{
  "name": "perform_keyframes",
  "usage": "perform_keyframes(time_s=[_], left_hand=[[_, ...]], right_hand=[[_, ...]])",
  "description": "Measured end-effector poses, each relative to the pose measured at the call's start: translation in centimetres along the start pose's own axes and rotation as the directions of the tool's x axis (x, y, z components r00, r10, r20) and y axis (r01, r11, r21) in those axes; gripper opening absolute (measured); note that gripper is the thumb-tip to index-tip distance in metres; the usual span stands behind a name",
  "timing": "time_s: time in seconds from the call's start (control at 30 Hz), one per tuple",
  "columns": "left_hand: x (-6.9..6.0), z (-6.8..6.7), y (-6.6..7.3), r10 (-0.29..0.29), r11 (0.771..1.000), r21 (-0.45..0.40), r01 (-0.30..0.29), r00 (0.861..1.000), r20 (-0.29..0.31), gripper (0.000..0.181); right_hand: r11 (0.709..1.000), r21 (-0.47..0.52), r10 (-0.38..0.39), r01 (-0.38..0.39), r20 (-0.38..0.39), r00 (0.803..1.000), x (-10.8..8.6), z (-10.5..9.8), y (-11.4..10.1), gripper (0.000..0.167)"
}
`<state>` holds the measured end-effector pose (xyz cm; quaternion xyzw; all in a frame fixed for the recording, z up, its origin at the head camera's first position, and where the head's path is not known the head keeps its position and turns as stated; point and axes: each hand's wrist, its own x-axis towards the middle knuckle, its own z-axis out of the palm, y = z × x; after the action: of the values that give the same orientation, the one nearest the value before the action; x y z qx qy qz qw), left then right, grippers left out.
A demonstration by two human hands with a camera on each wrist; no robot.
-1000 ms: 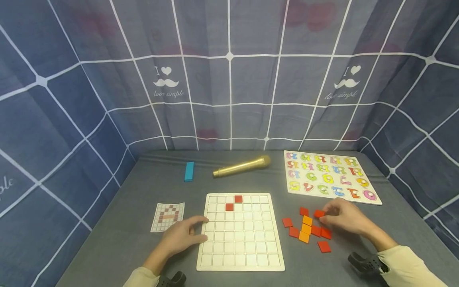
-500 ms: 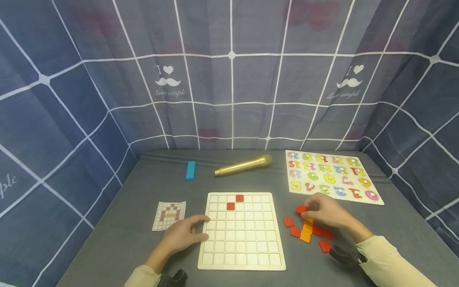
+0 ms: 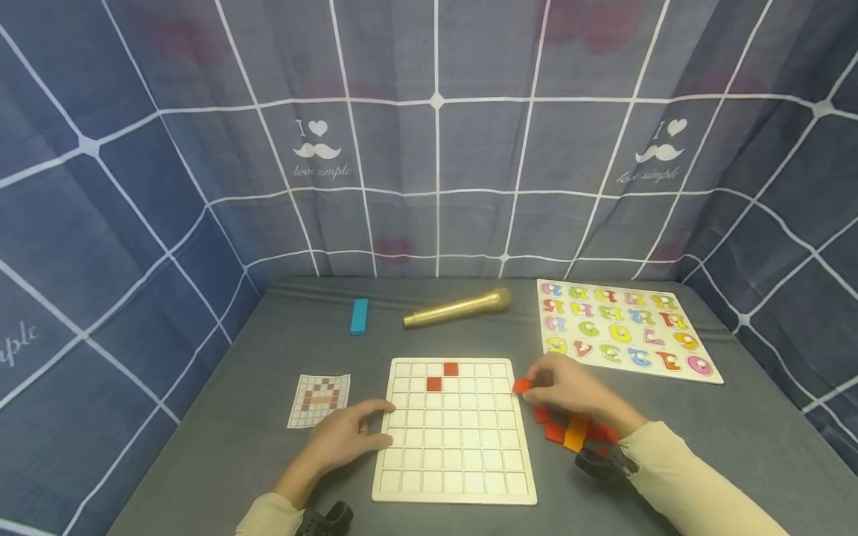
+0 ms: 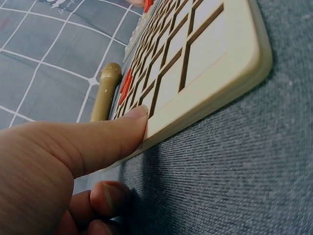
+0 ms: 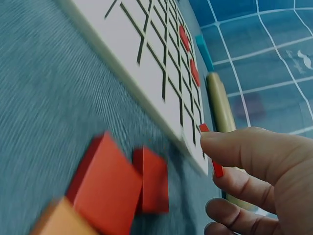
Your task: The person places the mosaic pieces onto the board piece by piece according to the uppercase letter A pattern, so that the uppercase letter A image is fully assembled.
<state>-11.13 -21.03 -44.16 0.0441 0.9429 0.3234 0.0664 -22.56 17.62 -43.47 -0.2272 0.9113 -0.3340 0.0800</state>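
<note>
Red against the grey counter (image 3: 228, 454) in the head view: pinched a square tile (image 3: 522, 386) between thumb and fingertips of the right hand (image 3: 570, 387), at the right edge of a cream grid board (image 3: 452, 438). Rested the left hand (image 3: 340, 435) along the board's left edge, with thumb and index finger spread apart. Saw two inlaid red tiles (image 3: 450, 368) in the grid, one in the far row and the other diagonally nearer, to its left. Noted loose red tiles (image 3: 554, 432) and orange tiles (image 3: 576, 433) partly hidden by the right hand. Beyond the board, found a gold microphone (image 3: 456, 309) and a blue block (image 3: 359, 317); to the far right, a number puzzle (image 3: 623, 333); to the left, a printed pattern card (image 3: 320, 402).

In the left wrist view, saw the left thumb on the board's edge, with other fingertips lower; could not tell if touching the board.

In the right wrist view, saw the pinched tile edge-on near a board corner, with red and orange tiles lying apart from the fingers.
</note>
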Motion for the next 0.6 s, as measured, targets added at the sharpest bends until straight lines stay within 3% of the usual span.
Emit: perform_keyframes(time_s=[0.23,0.6], left_hand=[[0.0,0.1,-0.1,0.0,1.0,-0.002,0.0,1.0,0.002,0.048],[0.1,0.0,-0.1,0.019,1.0,-0.017,-0.019,1.0,0.007,0.047]], right_hand=[[0.992,-0.044,-0.12,0.12,0.002,0.993,2.0,1.9,-1.3,0.023],[0.974,-0.074,-0.212,0.212,0.003,0.977,4.2,3.8,-3.0,0.025]])
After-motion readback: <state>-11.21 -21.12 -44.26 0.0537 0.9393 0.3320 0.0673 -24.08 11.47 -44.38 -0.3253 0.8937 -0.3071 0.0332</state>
